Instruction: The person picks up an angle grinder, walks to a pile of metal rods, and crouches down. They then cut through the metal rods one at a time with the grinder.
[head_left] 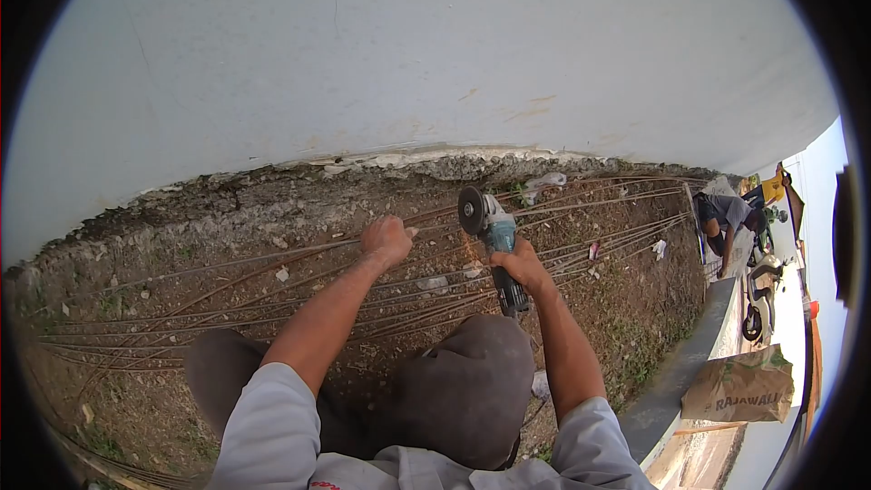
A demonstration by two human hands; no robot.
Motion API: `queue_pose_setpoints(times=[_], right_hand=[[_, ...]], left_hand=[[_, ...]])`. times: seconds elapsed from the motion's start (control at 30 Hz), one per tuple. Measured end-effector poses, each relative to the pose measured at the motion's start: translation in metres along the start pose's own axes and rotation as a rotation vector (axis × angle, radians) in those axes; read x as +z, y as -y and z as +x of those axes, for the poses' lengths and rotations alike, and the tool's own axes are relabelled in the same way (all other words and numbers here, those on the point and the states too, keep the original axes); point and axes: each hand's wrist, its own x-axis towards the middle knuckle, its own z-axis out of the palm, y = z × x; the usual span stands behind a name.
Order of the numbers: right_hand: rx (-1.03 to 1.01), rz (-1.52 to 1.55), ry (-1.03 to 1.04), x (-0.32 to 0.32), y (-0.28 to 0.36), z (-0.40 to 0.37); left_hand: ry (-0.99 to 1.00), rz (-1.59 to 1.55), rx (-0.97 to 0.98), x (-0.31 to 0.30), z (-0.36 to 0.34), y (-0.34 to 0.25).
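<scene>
My right hand (519, 265) is wrapped round the teal and black body of an angle grinder (499, 238). Its dark disc (472, 210) faces up and left against the long thin rods (445, 215), and orange sparks show just below it. To the left of the disc, my left hand (387, 241) is closed on one of the rods, with the thumb towards the grinder. More rods (227, 322) run across the soil beneath both forearms and beside my bent knees.
A pale wall (435, 54) with a broken lower edge rises ahead. At the right, another person (726, 213) bends down near a parked scooter (760, 299). A brown paper sack (737, 386) lies by a low concrete ledge (676, 381). Stones and white scraps dot the soil.
</scene>
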Motion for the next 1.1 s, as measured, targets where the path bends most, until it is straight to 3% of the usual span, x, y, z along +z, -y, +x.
queue_pose_setpoints(times=[0.53, 0.63, 1.1], right_hand=[[-0.003, 0.010, -0.001, -0.001, 0.000, -0.014], [-0.043, 0.088, 0.074, -0.002, -0.001, -0.017], [-0.012, -0.039, -0.044, 0.001, -0.001, -0.029]], left_hand=[[0.009, -0.006, -0.002, -0.001, -0.002, -0.001], [0.047, -0.010, -0.024, -0.002, -0.001, -0.002], [-0.017, -0.007, 0.012, 0.004, 0.003, 0.003]])
